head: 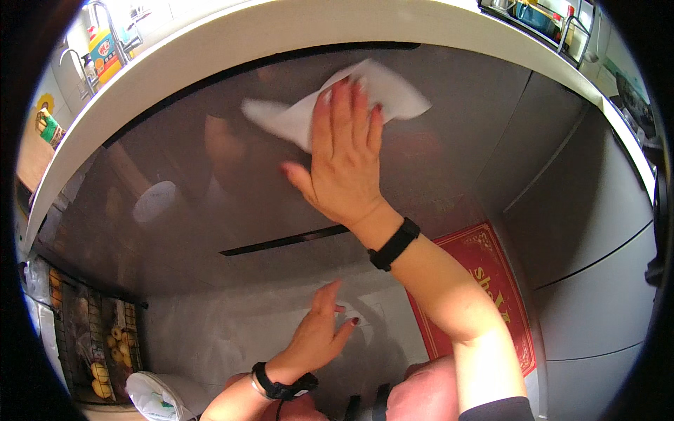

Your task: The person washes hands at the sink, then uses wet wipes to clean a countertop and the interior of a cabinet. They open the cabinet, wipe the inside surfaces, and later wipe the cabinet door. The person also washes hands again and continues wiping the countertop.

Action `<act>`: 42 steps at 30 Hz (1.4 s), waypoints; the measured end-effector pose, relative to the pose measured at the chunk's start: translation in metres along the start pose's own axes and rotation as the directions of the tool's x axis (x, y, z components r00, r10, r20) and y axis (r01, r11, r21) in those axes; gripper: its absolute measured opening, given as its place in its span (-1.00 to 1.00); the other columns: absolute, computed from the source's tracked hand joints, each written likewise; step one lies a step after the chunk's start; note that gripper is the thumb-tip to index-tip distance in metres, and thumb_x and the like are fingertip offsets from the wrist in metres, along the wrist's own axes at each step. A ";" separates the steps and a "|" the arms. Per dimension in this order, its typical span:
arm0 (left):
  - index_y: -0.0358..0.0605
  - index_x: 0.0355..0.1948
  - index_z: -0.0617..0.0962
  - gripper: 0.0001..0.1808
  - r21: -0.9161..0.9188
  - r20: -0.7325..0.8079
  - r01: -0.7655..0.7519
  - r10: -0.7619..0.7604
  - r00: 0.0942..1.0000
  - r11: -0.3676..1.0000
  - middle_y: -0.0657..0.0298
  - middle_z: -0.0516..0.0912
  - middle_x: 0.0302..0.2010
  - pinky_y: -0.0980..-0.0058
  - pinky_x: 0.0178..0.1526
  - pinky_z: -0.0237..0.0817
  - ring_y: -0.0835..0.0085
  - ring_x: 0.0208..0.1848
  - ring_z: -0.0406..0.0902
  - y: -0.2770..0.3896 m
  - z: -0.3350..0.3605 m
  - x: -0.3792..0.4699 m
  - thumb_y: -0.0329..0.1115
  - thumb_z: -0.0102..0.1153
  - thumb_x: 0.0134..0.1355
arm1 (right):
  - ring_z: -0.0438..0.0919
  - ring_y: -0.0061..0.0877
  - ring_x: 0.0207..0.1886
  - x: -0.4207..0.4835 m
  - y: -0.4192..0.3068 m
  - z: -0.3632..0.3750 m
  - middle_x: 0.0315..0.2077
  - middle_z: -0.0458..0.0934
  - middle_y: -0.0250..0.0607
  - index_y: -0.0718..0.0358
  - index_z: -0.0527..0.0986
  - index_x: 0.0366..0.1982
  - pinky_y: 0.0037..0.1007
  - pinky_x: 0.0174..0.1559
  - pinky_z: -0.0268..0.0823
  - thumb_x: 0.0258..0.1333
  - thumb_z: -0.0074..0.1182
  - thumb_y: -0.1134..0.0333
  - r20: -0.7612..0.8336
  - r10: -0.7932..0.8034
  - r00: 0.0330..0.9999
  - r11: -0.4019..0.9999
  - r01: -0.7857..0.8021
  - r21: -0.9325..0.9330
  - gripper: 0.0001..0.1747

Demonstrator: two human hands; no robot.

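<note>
My right hand (347, 158) lies palm down, fingers stretched upward, on a white cloth or wipe (400, 100). It presses the cloth against the glossy grey-brown front of a cabinet (263, 194). The cloth's edges stick out on both sides of the fingers and look slightly blurred. Lower down, my left hand (316, 331) hangs over the floor with its fingers apart and nothing in it. Black bands circle both wrists. The glossy front shows reflections, among them a pale round shape.
A pale countertop (295, 26) curves above the cabinet, with a faucet (110, 31) and a yellow bottle (102, 52) at left. At lower left are a wire rack (97, 337) and a lined bin (152, 394). A red mat (474, 294) lies at right beside grey cabinet fronts (595, 316).
</note>
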State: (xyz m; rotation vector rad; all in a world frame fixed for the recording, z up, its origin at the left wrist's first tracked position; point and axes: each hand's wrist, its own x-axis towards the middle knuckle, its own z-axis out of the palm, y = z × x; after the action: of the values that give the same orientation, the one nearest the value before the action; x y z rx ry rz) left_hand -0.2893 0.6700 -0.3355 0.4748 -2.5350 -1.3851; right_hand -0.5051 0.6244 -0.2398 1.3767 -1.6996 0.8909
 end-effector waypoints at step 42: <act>-0.10 -0.06 0.45 -0.74 -0.906 -0.264 0.009 -0.584 0.768 0.422 0.21 0.59 -0.04 0.44 0.06 0.28 0.36 0.06 0.55 -0.055 -0.054 0.018 -0.41 0.15 0.23 | 0.19 -0.20 0.38 0.006 -0.032 -0.004 0.30 0.26 -0.05 0.40 0.05 0.38 -0.12 0.36 -0.05 -0.24 0.27 -0.04 0.053 -0.193 0.980 0.973 0.198 -0.120 0.20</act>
State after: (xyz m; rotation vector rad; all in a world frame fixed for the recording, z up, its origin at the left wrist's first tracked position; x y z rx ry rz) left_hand -0.2784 0.5932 -0.3524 0.9686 -1.0116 -2.0496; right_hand -0.4743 0.6195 -0.2309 1.4570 -1.5887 0.6391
